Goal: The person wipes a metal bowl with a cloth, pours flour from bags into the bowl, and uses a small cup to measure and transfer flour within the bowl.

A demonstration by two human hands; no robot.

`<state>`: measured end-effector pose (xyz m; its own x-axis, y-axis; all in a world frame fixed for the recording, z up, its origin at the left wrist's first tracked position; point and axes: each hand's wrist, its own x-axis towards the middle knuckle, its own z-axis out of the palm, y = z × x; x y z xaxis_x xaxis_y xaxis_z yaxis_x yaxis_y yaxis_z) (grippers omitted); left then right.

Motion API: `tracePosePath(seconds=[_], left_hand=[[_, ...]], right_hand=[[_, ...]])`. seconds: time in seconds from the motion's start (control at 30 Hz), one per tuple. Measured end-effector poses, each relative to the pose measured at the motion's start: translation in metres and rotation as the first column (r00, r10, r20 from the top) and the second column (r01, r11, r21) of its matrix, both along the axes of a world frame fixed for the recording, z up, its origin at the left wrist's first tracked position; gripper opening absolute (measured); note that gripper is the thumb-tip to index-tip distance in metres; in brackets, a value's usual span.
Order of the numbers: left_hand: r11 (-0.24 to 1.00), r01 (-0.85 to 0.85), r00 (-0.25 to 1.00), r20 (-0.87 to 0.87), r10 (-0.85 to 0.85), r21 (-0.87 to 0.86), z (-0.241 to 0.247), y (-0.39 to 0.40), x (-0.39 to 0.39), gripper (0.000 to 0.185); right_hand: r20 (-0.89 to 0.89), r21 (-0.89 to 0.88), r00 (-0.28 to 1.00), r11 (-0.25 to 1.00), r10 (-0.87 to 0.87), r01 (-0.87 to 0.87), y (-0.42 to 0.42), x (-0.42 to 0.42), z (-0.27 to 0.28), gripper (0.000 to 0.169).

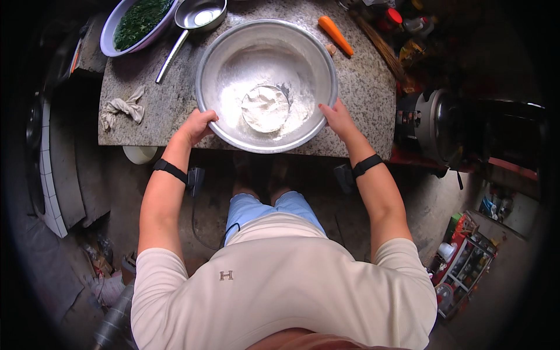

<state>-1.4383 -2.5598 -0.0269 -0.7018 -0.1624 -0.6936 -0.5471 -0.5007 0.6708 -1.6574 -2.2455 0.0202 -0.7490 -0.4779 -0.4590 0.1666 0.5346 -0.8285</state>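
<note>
A large metal basin [267, 48] is at the front of the speckled stone countertop [363, 109], its near rim reaching past the counter's edge. Inside it is a small round bowl [245, 122] filled with white powder [267, 105] that looks like flour. More of the powder is scattered over the basin's floor. My left hand [198, 125] grips the rim at the lower left, thumb over the edge. On the opposite side my right hand [337, 117] holds the rim the same way. The fingers of both hands are partly hidden under the basin.
A metal ladle [175, 54] and a pale purple basin [105, 37] of leafy greens [140, 24] stand at the back left. Nearer lies a knotted cloth [124, 108]. A peeled carrot [335, 35] and a straw whisk [380, 46] are right. An electric cooker [431, 124] stands beyond the counter.
</note>
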Motion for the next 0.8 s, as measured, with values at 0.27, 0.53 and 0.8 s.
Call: tracePosePath(seconds=[0.27, 0.53, 0.8], left_hand=[[0.999, 0.041, 0.999, -0.029, -0.041, -0.01, -0.013, -0.028, -0.01, 0.057], [0.873, -0.199, 0.948, -0.312, 0.058, -0.445, -0.014, -0.08, -0.081, 0.06], [0.814, -0.399, 0.905, -0.321, 0.278, -0.423, -0.014, -0.067, -0.083, 0.044]], right_hand=[[-0.622, 0.645, 0.53, 0.761, 0.577, -0.07, -0.028, -0.024, 0.009, 0.062], [-0.117, 0.992, -0.402, 0.092, 0.908, -0.082, -0.151, -0.105, 0.021, 0.074], [0.212, 0.921, -0.154, -0.25, 0.965, -0.3, -0.097, -0.04, 0.048, 0.081]])
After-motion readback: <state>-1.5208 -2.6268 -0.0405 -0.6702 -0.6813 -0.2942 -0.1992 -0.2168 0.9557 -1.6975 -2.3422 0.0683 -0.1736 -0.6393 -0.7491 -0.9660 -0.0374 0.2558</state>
